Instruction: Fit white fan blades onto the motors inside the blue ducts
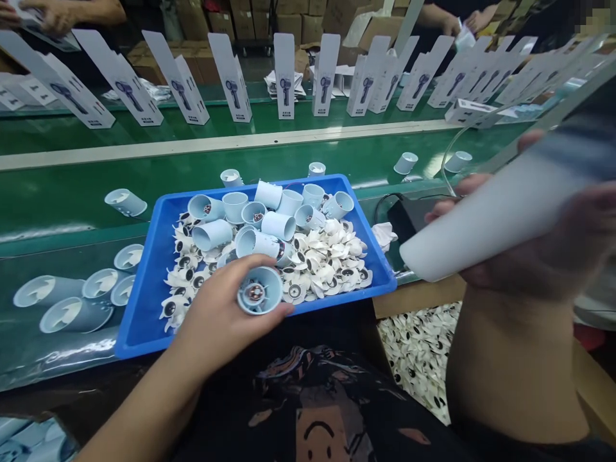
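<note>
My left hand (pixel 235 308) is closed around a light blue fan housing (pixel 260 290), its open end facing me and a small motor showing inside. That housing is over the front edge of a blue tray (pixel 135 308). In the tray lie more light blue housings (pixel 212 235) and a heap of white fan blades (pixel 332 253). On the right, my right hand (pixel 543 244) is wrapped round a long white tapered cylinder (pixel 491 212), raised close to the camera. Its far upper end is dark and blurred, so its exact kind is unclear.
Housings with white blades inside (pixel 77 314) stand left of the tray; others (pixel 405 163) sit on the green conveyor belt (pixel 187 163). Open white boxes (pixel 285 83) line the far side. Below right is a carton of loose blades (pixel 423 346). Co-workers' hands (pixel 55 16) are across the belt.
</note>
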Demonstrator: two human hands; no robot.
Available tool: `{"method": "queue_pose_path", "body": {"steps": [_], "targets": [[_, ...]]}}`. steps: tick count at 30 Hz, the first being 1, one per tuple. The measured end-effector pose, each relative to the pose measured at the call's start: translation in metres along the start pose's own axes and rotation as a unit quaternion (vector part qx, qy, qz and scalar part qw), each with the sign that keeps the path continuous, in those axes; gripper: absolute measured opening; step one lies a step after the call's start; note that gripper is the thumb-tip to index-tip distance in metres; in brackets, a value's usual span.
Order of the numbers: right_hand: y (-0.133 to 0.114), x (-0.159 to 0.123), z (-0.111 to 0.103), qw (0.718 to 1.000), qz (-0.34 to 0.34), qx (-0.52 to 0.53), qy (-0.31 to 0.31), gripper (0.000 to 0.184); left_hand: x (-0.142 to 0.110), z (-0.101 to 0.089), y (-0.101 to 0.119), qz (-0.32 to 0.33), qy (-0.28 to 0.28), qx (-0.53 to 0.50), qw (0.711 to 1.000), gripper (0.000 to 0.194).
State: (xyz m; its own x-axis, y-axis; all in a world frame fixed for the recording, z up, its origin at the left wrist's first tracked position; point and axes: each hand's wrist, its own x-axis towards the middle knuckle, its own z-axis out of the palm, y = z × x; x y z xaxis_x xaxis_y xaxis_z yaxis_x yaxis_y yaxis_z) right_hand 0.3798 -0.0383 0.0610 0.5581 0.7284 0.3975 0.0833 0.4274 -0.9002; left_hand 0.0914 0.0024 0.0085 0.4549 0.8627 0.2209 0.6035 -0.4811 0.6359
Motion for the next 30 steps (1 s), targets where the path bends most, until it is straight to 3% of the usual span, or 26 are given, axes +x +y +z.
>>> {"method": "queue_pose_path", "body": {"steps": [2,5,7,9,11,12,16,21,24,26,28,30], "targets": [[0.02,-0.001,-0.012,0.999,0.013,0.016,0.026,0.069,-0.006,-0.005,-0.013,-0.026,0.019,-0.005,0.999,0.043],[0.037,-0.013,-0.02,0.989,-0.116,-0.077,0.047,0.061,-0.01,-0.005,-0.021,-0.044,0.023,-0.009,0.999,0.043],[0.04,-0.027,-0.015,0.952,-0.233,-0.195,-0.036,0.049,-0.01,-0.002,-0.022,-0.036,0.021,-0.014,0.999,0.044],[0.045,-0.04,-0.004,0.875,-0.266,-0.354,-0.197,0.029,-0.009,0.0,-0.022,-0.024,0.021,-0.022,0.999,0.045],[0.055,-0.048,0.011,0.773,-0.227,-0.482,-0.346,0.014,-0.009,0.001,-0.021,-0.017,0.023,-0.031,0.999,0.045],[0.062,-0.049,0.018,0.738,-0.19,-0.512,-0.397,0.01,-0.009,0.001,-0.02,-0.015,0.024,-0.034,0.999,0.045],[0.081,-0.04,0.044,0.647,-0.09,-0.554,-0.517,0.013,-0.011,0.0,-0.019,-0.018,0.021,-0.03,0.999,0.042],[0.065,-0.027,0.067,0.549,-0.007,-0.611,-0.57,0.019,-0.015,-0.003,-0.02,-0.03,0.016,-0.03,0.999,0.041],[0.058,-0.022,0.073,0.522,0.016,-0.61,-0.596,0.024,-0.019,-0.005,-0.022,-0.049,0.007,-0.031,0.998,0.041],[0.058,-0.02,0.072,0.528,0.02,-0.599,-0.602,0.029,-0.021,-0.005,-0.023,-0.067,0.0,-0.034,0.997,0.044],[0.061,-0.019,0.067,0.556,0.021,-0.582,-0.593,0.026,-0.023,-0.004,-0.023,-0.08,-0.003,-0.044,0.996,0.049],[0.06,-0.02,0.059,0.604,0.024,-0.556,-0.571,0.019,-0.025,-0.001,-0.023,-0.083,-0.004,-0.063,0.995,0.052]]}}
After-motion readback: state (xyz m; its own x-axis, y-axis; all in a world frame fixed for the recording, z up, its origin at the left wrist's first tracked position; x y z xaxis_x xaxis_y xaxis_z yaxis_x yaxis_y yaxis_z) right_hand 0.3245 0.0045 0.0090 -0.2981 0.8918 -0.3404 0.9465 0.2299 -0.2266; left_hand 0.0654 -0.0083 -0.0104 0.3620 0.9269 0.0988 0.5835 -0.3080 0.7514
